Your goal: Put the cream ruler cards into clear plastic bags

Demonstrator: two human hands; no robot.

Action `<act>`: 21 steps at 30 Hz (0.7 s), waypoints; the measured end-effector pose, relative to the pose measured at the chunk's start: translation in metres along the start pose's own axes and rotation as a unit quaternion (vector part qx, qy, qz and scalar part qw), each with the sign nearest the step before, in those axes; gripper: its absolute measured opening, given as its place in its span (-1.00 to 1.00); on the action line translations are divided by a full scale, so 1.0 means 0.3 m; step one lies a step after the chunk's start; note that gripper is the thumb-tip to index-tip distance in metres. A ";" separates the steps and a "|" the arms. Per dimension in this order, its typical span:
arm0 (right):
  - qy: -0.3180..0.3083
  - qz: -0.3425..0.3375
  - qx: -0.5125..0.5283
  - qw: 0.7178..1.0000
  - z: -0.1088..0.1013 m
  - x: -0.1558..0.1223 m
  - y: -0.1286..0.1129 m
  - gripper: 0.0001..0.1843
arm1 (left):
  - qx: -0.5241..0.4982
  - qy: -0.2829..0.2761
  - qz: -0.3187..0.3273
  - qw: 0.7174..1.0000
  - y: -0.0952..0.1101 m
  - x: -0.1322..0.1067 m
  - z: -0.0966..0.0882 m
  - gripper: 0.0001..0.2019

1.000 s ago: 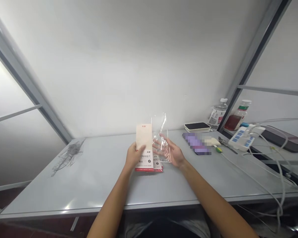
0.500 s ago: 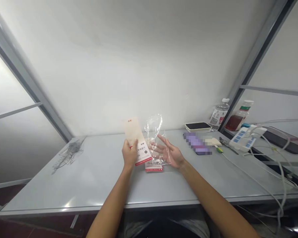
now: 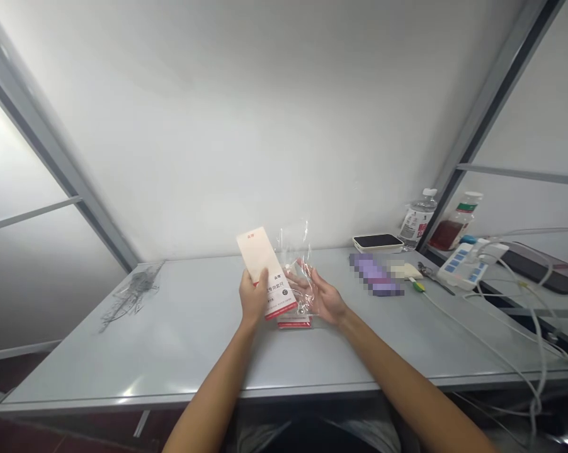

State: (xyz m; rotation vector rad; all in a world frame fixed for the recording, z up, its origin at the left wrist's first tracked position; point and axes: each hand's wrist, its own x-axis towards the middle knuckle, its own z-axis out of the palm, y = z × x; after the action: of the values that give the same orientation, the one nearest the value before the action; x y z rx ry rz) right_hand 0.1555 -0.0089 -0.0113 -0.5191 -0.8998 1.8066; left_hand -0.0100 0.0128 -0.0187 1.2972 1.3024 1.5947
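Note:
My left hand (image 3: 253, 296) is closed on a long white card packet (image 3: 260, 251) with red printing and a red band along its lower end, thumb on top and tilted to the left. Just right of it, my right hand (image 3: 329, 299) grips a clear plastic bag (image 3: 293, 242), its fingers showing through the film and its thumb on the near side. The packet's lower right corner overlaps the bag. Beneath both, another white packet with a red edge (image 3: 294, 323) lies on the grey table (image 3: 194, 340), partly covered.
Crumpled dark mesh or film (image 3: 135, 289) lies at the table's left. On the right are a phone-like device (image 3: 377, 242), a purple pixelated item (image 3: 373, 274), a water bottle (image 3: 417, 220), a bottle of dark red liquid (image 3: 454, 223), and a power strip (image 3: 470, 264) with cables. A wall (image 3: 284, 126) stands behind.
The packet in my left hand has shifted slightly right, closer to the bag. My right hand's spread fingers have curled in, and its thumb has come down onto the bag.

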 end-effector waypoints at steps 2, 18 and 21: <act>-0.009 -0.014 0.014 1.000 -0.004 0.002 0.003 -0.51 | -0.005 -0.003 -0.009 1.000 -0.004 -0.003 0.003 -0.64; 0.003 -0.014 -0.019 1.000 -0.016 0.003 0.003 -0.43 | -0.005 -0.108 -0.041 0.993 -0.005 -0.009 0.006 -0.61; 0.022 -0.020 -0.024 0.999 -0.024 0.011 0.007 -0.38 | -0.002 -0.135 -0.047 0.990 -0.010 -0.003 0.003 -0.60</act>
State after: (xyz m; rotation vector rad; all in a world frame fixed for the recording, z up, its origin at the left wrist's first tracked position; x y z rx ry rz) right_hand 0.1579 -0.0040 -0.0172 -0.5646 -0.9187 1.7344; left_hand -0.0091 0.0130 -0.0219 1.3751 1.1736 1.3054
